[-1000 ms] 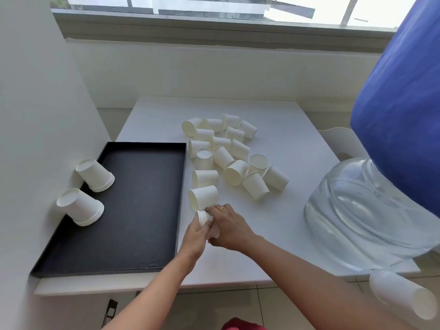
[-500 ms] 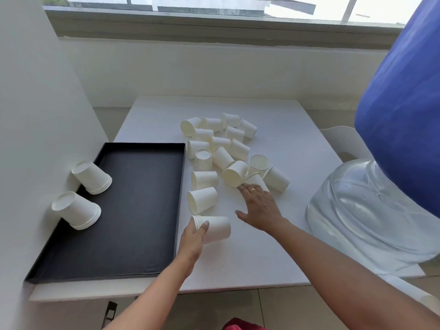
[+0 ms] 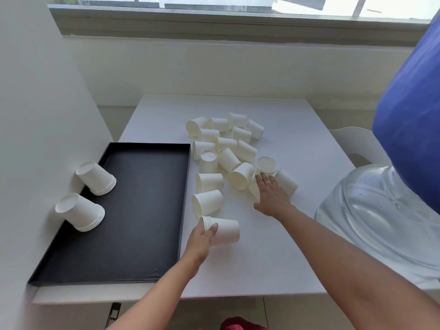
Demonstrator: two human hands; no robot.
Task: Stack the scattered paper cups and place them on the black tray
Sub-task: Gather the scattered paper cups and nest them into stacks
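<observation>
**Left hand held a short stack while the right lay on a loose cup**

At the bottom edge of the frame a bit of red cloth [image 3: 240, 326] showed between the two bare forearms. Just above it, low in the centre, the left hand [image 3: 202, 236] gripped a short stack of cups [image 3: 223, 231]. Thumb and fingers were curled round the rim end. The stack lay sideways with its base pointing right, on the white table [image 3: 262, 265], just beside the right-hand edge of the black tray [image 3: 142, 210].

A little higher and to the right, the right hand [image 3: 271, 194] was spread, a ring on one finger. Its fingers stretched flat over a single cup [image 3: 253, 190] lying on its side, and the thumb was held apart from them.

On the tray's left side, two finished stacks [image 3: 83, 211] lay tilted, their bases leaning on the white wall [image 3: 35, 115] at the left of the frame. One was nearer the camera and one further back.

In the centre, the loose cups [image 3: 226, 148] were crowded together, touching one another. Most lay on their sides. One stood mouth up, just beyond the right hand's fingertips, and another stood upside down near the tray's far right corner.

At the right edge a clear water bottle [image 3: 381, 215] bulged into view beneath a blue cover [image 3: 409, 115]. A window [image 3: 214, 1] ran along the top.
</observation>
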